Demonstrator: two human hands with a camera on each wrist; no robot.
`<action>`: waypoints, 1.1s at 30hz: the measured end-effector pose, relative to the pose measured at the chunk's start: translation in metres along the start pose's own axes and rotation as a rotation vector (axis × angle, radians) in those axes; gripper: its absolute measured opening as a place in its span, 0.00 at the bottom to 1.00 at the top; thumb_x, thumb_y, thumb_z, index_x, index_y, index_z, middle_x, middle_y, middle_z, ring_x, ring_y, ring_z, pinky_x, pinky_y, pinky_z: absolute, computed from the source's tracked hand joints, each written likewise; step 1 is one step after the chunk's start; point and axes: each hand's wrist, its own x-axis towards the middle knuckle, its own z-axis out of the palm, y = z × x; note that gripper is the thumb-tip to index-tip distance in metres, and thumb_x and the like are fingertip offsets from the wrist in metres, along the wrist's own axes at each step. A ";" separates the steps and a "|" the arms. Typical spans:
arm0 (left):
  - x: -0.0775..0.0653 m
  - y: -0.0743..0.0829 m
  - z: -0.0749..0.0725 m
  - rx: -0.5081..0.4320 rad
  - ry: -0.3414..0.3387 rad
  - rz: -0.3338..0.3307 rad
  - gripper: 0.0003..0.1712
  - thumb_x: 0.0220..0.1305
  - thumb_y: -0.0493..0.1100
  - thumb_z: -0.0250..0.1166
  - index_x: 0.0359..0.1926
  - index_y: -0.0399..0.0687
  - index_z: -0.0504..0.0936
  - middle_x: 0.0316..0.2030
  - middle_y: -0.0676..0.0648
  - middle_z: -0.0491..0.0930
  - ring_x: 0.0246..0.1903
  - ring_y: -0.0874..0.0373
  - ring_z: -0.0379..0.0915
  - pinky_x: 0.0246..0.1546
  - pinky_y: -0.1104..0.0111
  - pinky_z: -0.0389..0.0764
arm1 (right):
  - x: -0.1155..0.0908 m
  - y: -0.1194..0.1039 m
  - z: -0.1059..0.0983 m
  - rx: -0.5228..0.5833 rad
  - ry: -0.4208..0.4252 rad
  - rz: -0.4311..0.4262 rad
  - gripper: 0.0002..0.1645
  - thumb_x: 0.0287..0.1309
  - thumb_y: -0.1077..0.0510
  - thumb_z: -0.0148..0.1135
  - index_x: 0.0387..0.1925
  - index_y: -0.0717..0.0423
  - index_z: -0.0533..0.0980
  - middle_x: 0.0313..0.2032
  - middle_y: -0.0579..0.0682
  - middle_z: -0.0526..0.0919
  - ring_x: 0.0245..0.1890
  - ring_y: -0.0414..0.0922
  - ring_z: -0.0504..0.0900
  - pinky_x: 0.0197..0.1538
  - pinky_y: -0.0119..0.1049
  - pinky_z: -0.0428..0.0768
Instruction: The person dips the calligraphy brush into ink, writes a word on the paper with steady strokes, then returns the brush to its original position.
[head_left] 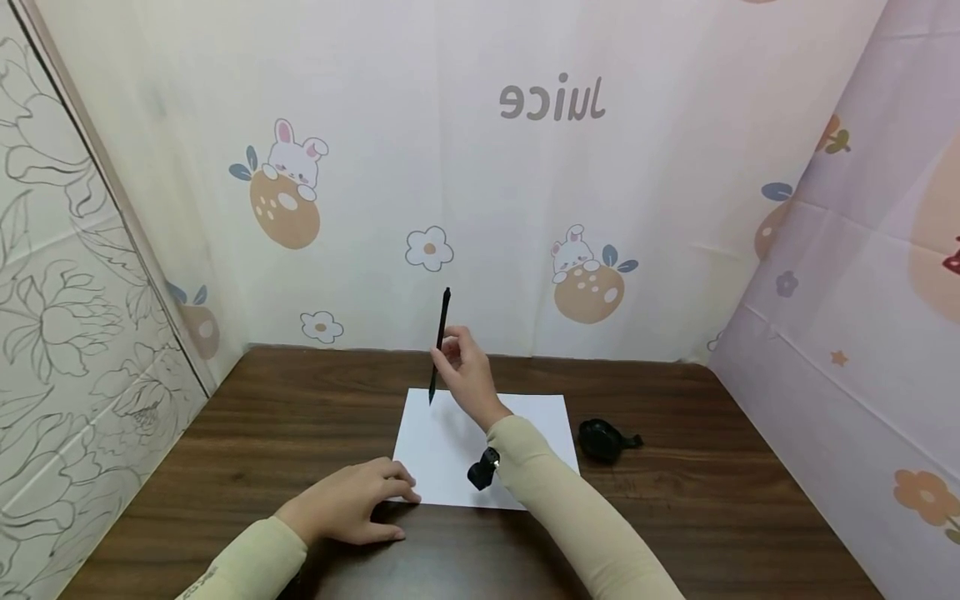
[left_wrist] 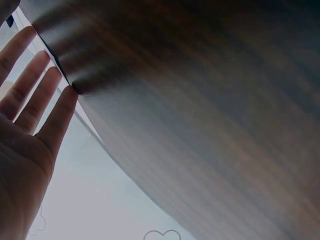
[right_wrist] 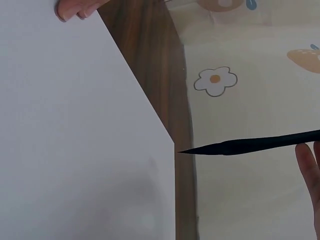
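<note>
My right hand (head_left: pixel 467 375) pinches a black calligraphy brush (head_left: pixel 442 329) by its shaft, nearly upright, over the far left part of a white sheet of paper (head_left: pixel 442 467). The brush's pointed tip is downward; in the right wrist view the dark brush (right_wrist: pixel 250 145) overlaps the area by the sheet's corner. My left hand (head_left: pixel 352 498) rests at the near left corner of the paper, its fingertips on the edge. Spread, mostly straight fingers (left_wrist: pixel 62 112) show in the left wrist view.
A black rounded object with a short stem (head_left: pixel 602 440) lies right of the paper on the dark wooden table (head_left: pixel 712 500). Patterned curtains (head_left: pixel 480 167) stand behind the table and at both sides. A small black camera (head_left: pixel 483 468) sits at my right wrist.
</note>
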 end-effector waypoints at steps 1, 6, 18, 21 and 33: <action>0.000 0.000 0.000 0.001 -0.001 -0.001 0.19 0.60 0.55 0.72 0.50 0.56 0.85 0.50 0.54 0.76 0.48 0.63 0.75 0.46 0.67 0.79 | 0.000 0.000 0.002 0.000 0.000 0.001 0.16 0.70 0.57 0.61 0.55 0.53 0.69 0.35 0.48 0.79 0.37 0.42 0.78 0.39 0.33 0.81; 0.000 -0.001 0.000 0.003 -0.003 0.002 0.19 0.61 0.55 0.72 0.50 0.56 0.85 0.50 0.54 0.76 0.48 0.63 0.75 0.46 0.67 0.79 | -0.003 0.001 0.009 -0.005 -0.013 0.015 0.17 0.70 0.57 0.60 0.56 0.55 0.69 0.36 0.47 0.78 0.38 0.41 0.78 0.40 0.33 0.81; 0.000 -0.001 0.000 -0.001 -0.023 -0.014 0.19 0.61 0.56 0.71 0.51 0.56 0.85 0.50 0.53 0.76 0.48 0.63 0.75 0.47 0.67 0.79 | -0.009 -0.001 0.019 0.003 -0.038 0.035 0.16 0.70 0.56 0.60 0.55 0.52 0.69 0.37 0.47 0.78 0.38 0.41 0.78 0.41 0.33 0.81; 0.000 -0.001 0.000 -0.004 -0.019 -0.011 0.19 0.62 0.56 0.71 0.51 0.56 0.85 0.50 0.53 0.76 0.48 0.62 0.75 0.47 0.67 0.79 | -0.010 -0.001 0.020 0.002 -0.039 0.032 0.16 0.70 0.56 0.61 0.55 0.54 0.70 0.37 0.47 0.78 0.39 0.42 0.78 0.41 0.33 0.81; 0.000 -0.001 0.000 0.003 -0.015 -0.004 0.20 0.61 0.56 0.71 0.51 0.56 0.85 0.50 0.53 0.77 0.48 0.62 0.75 0.47 0.67 0.79 | -0.013 0.000 0.024 -0.022 -0.043 0.020 0.16 0.70 0.57 0.61 0.55 0.50 0.69 0.37 0.47 0.77 0.39 0.41 0.78 0.42 0.32 0.81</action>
